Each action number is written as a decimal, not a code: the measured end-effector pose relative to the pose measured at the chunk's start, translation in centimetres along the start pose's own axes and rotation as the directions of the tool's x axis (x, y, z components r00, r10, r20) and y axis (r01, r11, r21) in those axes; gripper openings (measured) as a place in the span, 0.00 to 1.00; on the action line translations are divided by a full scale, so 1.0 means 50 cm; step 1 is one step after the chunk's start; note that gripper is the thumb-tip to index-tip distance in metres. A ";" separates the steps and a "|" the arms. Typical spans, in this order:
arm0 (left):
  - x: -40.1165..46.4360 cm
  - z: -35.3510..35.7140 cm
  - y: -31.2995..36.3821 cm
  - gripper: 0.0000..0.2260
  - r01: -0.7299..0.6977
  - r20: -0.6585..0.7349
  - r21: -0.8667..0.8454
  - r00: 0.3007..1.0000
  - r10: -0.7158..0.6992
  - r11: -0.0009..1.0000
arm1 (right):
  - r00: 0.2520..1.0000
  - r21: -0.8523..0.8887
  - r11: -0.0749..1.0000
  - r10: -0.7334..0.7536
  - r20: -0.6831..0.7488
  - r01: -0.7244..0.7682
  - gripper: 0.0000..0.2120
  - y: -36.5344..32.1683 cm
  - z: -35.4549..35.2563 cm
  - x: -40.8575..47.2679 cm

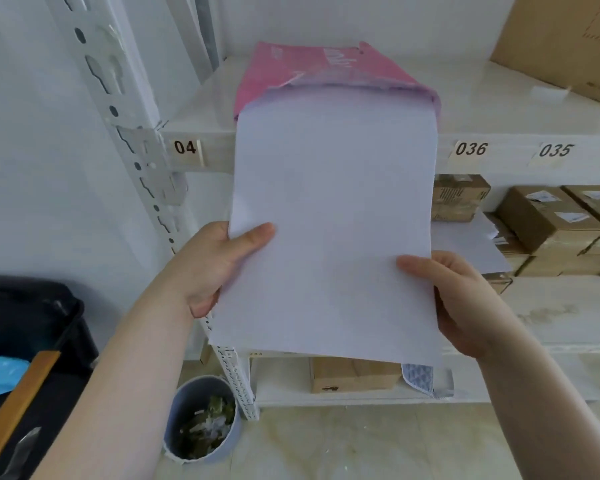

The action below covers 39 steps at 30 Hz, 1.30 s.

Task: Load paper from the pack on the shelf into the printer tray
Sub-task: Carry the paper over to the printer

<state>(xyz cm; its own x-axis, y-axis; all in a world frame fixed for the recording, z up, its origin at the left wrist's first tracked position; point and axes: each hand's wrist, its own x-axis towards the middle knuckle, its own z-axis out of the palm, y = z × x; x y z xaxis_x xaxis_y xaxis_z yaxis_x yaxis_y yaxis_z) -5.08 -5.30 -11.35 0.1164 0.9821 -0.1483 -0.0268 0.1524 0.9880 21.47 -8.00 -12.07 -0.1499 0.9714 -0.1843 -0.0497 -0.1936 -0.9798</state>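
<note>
A pink paper pack (329,69) lies on the white shelf (499,109), its open end facing me. A stack of white paper (329,209) sticks far out of that open end, its far edge still at the mouth of the wrapper. My left hand (219,265) grips the stack's left edge, thumb on top. On the right edge, lower down, my right hand (465,303) holds it the same way. The printer tray is not in view.
The shelf front carries labels 04, 036 and 035. Cardboard boxes (551,220) fill the lower shelf at right, a large box (565,43) stands top right. A grey bin (201,419) with scraps stands on the floor. A dark object (32,327) sits at lower left.
</note>
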 end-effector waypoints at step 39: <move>-0.160 1.041 -0.522 0.05 0.184 0.659 0.430 0.606 -0.447 0.884 | 0.376 0.382 0.924 0.348 -0.859 0.016 0.08 0.559 -0.660 -0.710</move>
<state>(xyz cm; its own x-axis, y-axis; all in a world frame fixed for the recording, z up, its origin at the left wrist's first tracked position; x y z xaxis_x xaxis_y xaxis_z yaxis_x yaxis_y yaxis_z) 46.34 -22.93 -33.65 0.7364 0.4535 -0.5020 0.4249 0.2674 0.8648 57.98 -43.35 -35.46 0.7745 0.4157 -0.4769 -0.4251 -0.2163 -0.8789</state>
